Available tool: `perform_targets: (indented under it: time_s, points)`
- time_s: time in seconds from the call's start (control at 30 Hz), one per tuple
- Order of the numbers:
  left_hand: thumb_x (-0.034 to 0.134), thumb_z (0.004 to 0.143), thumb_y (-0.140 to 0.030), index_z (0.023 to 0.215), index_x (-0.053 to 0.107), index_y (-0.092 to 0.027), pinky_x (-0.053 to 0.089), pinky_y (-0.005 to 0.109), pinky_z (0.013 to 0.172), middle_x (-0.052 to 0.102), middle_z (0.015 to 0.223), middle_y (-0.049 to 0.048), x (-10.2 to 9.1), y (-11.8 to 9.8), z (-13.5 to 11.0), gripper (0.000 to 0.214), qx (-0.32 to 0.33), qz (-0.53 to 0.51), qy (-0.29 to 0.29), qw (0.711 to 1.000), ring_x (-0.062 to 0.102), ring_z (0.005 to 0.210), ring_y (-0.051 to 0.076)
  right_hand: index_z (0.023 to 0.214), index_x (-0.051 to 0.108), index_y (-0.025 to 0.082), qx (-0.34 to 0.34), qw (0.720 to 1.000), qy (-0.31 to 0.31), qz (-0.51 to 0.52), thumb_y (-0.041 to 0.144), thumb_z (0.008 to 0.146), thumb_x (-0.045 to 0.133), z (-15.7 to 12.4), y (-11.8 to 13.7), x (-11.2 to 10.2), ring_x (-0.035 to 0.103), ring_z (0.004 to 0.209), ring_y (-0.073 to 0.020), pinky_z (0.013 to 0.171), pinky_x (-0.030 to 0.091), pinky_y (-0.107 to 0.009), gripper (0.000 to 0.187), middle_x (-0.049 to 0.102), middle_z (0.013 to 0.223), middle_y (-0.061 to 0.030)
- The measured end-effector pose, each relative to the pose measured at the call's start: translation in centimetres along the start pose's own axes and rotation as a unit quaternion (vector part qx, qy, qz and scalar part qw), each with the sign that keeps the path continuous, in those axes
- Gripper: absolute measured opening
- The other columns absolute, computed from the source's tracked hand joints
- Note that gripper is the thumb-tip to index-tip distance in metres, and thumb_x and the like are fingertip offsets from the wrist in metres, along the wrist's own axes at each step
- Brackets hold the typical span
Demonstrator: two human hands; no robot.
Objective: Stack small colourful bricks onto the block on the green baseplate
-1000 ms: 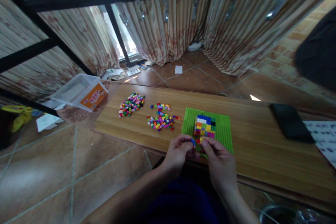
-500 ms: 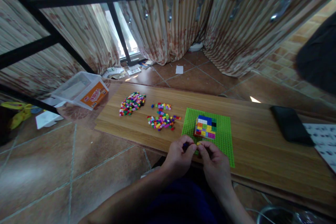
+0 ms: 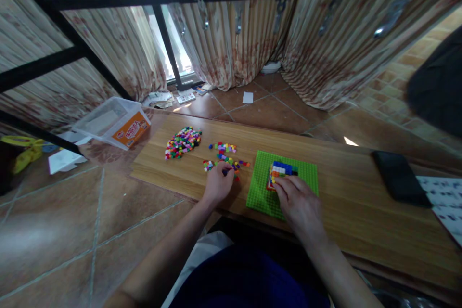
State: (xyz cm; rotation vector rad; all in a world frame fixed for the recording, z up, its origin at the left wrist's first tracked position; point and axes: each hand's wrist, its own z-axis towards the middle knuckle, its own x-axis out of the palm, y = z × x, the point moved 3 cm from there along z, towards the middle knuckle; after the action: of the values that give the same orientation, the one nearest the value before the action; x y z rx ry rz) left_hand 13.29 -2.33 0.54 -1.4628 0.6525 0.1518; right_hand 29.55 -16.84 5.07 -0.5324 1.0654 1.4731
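Since a moment ago, my left hand and right hand have parted: the left curls over loose bricks, the right reaches the brick block on the green baseplate; I can't tell what either grips.

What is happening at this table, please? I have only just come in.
A person is handling small coloured bricks at a wooden table. The right hand has its fingertips at the brick block, which stands on a green baseplate. The left hand is among the scattered bricks; whether it grips one is unclear. Another brick pile lies further to the left, untouched.
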Motion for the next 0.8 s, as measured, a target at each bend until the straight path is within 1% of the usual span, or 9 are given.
perform_targets:
  time_s: [0.1,0.17,0.27,0.33,0.43,0.47,0.53,0.67,0.8]
  points:
    - [0.057,0.081,-0.017,0.081,0.065,-0.017,0.046,0.028,0.074,0.068,0.078,0.0029,-0.4,-0.4,0.4,0.009,-0.008,0.029,-0.017,0.999,0.063,0.076,0.017,0.091,0.07,0.016,-0.006,1.0,0.012,-0.02,0.032,0.098,0.043,-0.2,-0.2,0.5,0.061,0.081,-0.0196,0.076,0.049,-0.032,0.032,0.067,0.09,-0.0091]
    - [0.057,0.082,-0.017,0.087,0.067,-0.017,0.046,0.03,0.078,0.07,0.085,0.0048,-0.5,-0.6,0.6,0.011,-0.012,0.035,-0.03,0.999,0.064,0.082,0.019,0.092,0.07,0.016,-0.006,1.0,0.012,-0.02,0.031,0.098,0.043,-0.3,-0.4,0.7,0.061,0.082,-0.0197,0.077,0.049,-0.032,0.032,0.067,0.091,-0.0091]
    - [0.057,0.082,-0.018,0.098,0.067,-0.017,0.046,0.032,0.083,0.071,0.093,0.0065,-0.3,-1.0,0.4,0.019,-0.009,0.005,-0.034,0.999,0.065,0.087,0.02,0.094,0.07,0.017,0.001,1.0,0.01,-0.011,0.032,0.098,0.044,-0.4,-0.7,0.8,0.062,0.084,-0.0197,0.079,0.049,-0.033,0.031,0.068,0.092,-0.009]
    - [0.056,0.083,-0.019,0.101,0.067,-0.017,0.047,0.031,0.083,0.071,0.095,0.0067,0.3,-1.5,-0.3,0.021,0.012,-0.029,-0.013,0.999,0.064,0.087,0.02,0.096,0.07,0.017,0.009,1.0,0.006,-0.003,0.033,0.097,0.045,-0.6,-0.8,0.9,0.062,0.086,-0.0198,0.079,0.049,-0.033,0.03,0.068,0.095,-0.0092]
    - [0.051,0.086,-0.02,0.1,0.069,-0.017,0.047,0.029,0.078,0.071,0.093,0.0054,2.0,-2.5,-2.1,0.023,0.053,-0.077,0.063,0.994,0.063,0.083,0.018,0.1,0.069,0.018,0.029,0.999,-0.012,0.01,0.035,0.096,0.047,-1.0,-0.8,0.7,0.063,0.087,-0.0202,0.08,0.05,-0.034,0.028,0.069,0.097,-0.0091]
    - [0.05,0.087,-0.021,0.099,0.069,-0.018,0.047,0.028,0.075,0.071,0.091,0.0048,2.7,-2.8,-2.7,0.023,0.059,-0.094,0.094,0.989,0.063,0.081,0.017,0.101,0.069,0.018,0.035,0.999,-0.019,0.013,0.035,0.096,0.048,-1.1,-0.8,0.6,0.063,0.087,-0.0203,0.08,0.05,-0.034,0.028,0.069,0.097,-0.0089]
    - [0.048,0.089,-0.024,0.098,0.07,-0.018,0.047,0.026,0.07,0.07,0.088,0.0039,3.8,-3.3,-3.6,0.025,0.051,-0.117,0.127,0.984,0.062,0.076,0.016,0.101,0.069,0.018,0.042,0.998,-0.034,0.015,0.035,0.095,0.049,-1.3,-0.7,0.4,0.063,0.085,-0.0203,0.079,0.051,-0.035,0.027,0.07,0.094,-0.0089]
    - [0.048,0.089,-0.028,0.095,0.071,-0.018,0.044,0.024,0.063,0.069,0.079,0.0024,5.3,-3.8,-4.0,0.026,0.023,-0.124,0.141,0.982,0.059,0.068,0.015,0.101,0.069,0.016,0.047,0.998,-0.045,0.016,0.034,0.095,0.05,-1.4,-0.9,0.2,0.063,0.087,-0.0208,0.08,0.051,-0.035,0.027,0.07,0.096,-0.01]
    - [0.048,0.089,-0.029,0.095,0.072,-0.018,0.045,0.025,0.068,0.07,0.084,0.0026,5.6,-4.4,-4.0,0.026,0.034,-0.132,0.146,0.98,0.061,0.074,0.016,0.102,0.07,0.017,0.053,0.998,-0.04,0.018,0.035,0.095,0.05,-1.1,-0.9,0.5,0.063,0.09,-0.0212,0.083,0.05,-0.036,0.028,0.069,0.099,-0.0099]
